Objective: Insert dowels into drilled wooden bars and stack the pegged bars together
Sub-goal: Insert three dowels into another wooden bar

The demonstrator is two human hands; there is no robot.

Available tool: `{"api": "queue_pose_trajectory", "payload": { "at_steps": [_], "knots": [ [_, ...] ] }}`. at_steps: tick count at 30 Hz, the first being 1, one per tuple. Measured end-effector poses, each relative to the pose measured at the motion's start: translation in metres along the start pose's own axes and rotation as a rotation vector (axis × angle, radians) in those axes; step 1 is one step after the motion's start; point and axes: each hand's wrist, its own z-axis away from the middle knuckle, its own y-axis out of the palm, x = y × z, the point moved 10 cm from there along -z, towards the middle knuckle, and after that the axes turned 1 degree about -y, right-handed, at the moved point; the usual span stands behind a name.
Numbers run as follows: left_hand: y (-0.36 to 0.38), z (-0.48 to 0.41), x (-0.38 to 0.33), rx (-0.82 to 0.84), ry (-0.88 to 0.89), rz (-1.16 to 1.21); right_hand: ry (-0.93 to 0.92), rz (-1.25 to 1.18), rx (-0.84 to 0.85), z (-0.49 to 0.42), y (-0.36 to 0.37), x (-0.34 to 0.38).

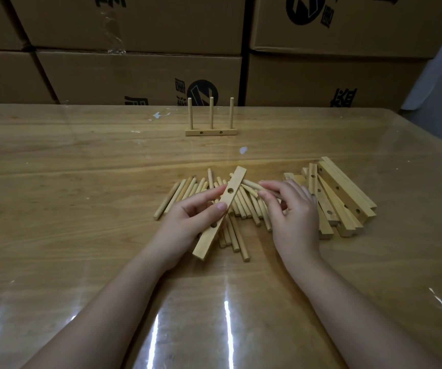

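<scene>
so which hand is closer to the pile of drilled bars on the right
The right hand. It lies just beside the pile of drilled bars, its fingers on the loose dowels. The left hand is farther off, across the dowels, holding a single bar.

Your dowel pile (214,203) lies at the table's (81,182) middle, the drilled bars (342,201) heaped just right of it. Behind both — well apart — stands a pegged bar (211,132) (three dowels upright in it), with stacked cartons (140,73) behind the table's far edge.
</scene>
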Motion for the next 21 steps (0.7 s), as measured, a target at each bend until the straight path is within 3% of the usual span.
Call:
{"api": "queue_pose_trajectory", "payload": {
  "at_steps": [21],
  "knots": [
    [0.003, 0.002, -0.003, -0.008, -0.018, 0.015, 0.074, -0.081, 0.061, 0.001, 0.011, -0.010]
  ]
}}
